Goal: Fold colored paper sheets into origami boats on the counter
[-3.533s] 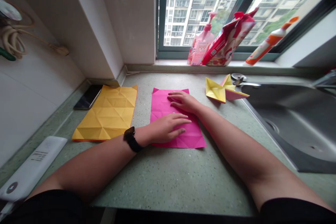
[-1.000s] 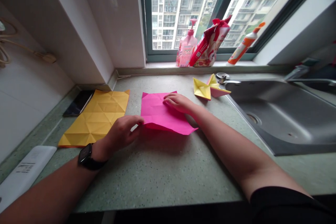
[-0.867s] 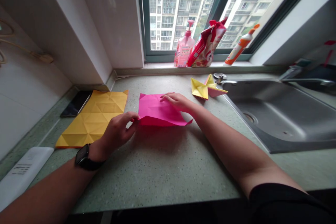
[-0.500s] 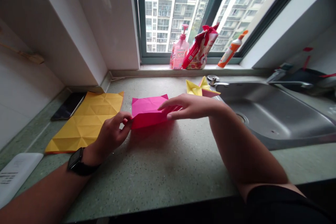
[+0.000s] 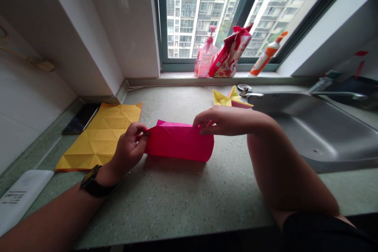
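A bright pink sheet of folding paper (image 5: 180,141) stands tilted up off the counter, its near side facing me and its lower edge bowed. My left hand (image 5: 132,141), with a black watch on the wrist, pinches the paper's left corner between thumb and fingers. At the upper right edge, my right hand (image 5: 214,121) grips the same sheet, thumb in front and fingers over the top. Left of the pink paper lies a creased yellow paper sheet (image 5: 103,136), flat. Behind my right hand sits a folded yellow and pink paper star (image 5: 228,98).
A steel sink (image 5: 295,118) is set into the speckled counter (image 5: 165,208) on the right. A dark phone (image 5: 81,118) and a white case (image 5: 25,193) lie at left. On the windowsill stand a pink pump bottle (image 5: 204,59), a red bag (image 5: 232,53) and an orange bottle (image 5: 268,55).
The pink paper has been lifted and tipped up, so more of its near face shows. My right hand has closed on its upper edge. The whole view has shifted slightly.
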`<action>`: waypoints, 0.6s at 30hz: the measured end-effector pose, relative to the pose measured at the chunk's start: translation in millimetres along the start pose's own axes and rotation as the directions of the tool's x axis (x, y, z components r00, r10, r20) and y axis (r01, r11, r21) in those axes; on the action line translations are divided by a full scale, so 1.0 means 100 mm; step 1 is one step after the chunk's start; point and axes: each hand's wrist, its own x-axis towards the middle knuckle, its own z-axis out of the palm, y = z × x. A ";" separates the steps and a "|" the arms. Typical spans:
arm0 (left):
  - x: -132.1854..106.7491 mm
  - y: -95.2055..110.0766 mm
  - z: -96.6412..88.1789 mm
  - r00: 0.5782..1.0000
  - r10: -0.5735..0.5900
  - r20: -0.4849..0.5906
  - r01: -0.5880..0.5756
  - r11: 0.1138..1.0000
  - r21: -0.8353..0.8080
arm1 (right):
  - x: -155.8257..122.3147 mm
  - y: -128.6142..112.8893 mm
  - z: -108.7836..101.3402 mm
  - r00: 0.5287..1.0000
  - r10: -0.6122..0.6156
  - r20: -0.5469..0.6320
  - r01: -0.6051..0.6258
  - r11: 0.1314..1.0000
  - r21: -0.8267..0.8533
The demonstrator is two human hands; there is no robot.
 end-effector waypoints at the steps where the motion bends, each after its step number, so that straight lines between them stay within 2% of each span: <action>1: 0.00 0.00 0.01 1.000 -0.017 -0.002 0.017 1.000 -0.021 | 0.01 0.03 0.01 1.000 0.003 -0.012 -0.003 1.000 0.002; 4: 0.00 -0.01 0.04 1.000 -0.030 0.010 0.030 0.998 -0.061 | 0.06 0.09 0.03 0.997 0.054 -0.059 -0.058 0.997 -0.054; 7: 0.00 0.00 0.05 0.999 0.013 0.035 -0.012 0.999 -0.052 | 0.10 0.11 0.04 0.989 0.132 -0.066 -0.140 0.981 -0.137; 13: 0.02 0.00 -0.02 0.982 0.171 0.079 -0.183 0.967 0.176 | 0.18 0.12 0.08 0.983 0.155 -0.098 -0.172 0.966 -0.192; 18: 0.06 -0.10 -0.03 0.986 0.119 0.114 -0.150 0.933 0.327 | 0.30 0.22 0.19 0.983 0.130 -0.127 -0.159 0.955 -0.250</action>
